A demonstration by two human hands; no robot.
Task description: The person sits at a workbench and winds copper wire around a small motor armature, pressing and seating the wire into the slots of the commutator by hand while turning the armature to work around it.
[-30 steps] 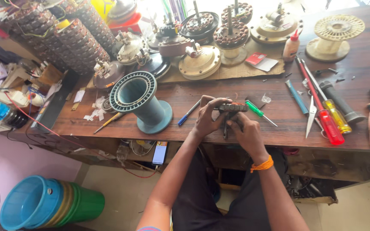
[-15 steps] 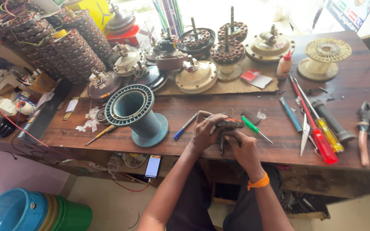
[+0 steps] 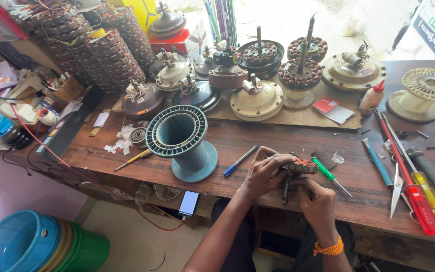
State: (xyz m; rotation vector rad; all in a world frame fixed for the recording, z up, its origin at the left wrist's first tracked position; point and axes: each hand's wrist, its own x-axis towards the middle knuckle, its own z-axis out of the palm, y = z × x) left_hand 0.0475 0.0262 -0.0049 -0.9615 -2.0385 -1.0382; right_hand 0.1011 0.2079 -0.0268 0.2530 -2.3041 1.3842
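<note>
A small round motor stator with copper windings is held over the front edge of the wooden workbench. My left hand grips its left side with fingers curled over the top. Just below it, my right hand, with an orange thread band on the wrist, holds a thin dark tool that points down under the stator. A green-handled screwdriver lies right beside the stator and a blue pen lies to its left.
A teal plastic spool stands at centre-left. Several fan motors and stacked stators fill the back. Red and yellow screwdrivers lie at right. A phone sits below the bench edge; nested plastic tubs stand on the floor.
The camera has dipped and shifted, so the bench sits higher in view. Both hands stay on the stator, with the right hand slightly lower under it.
</note>
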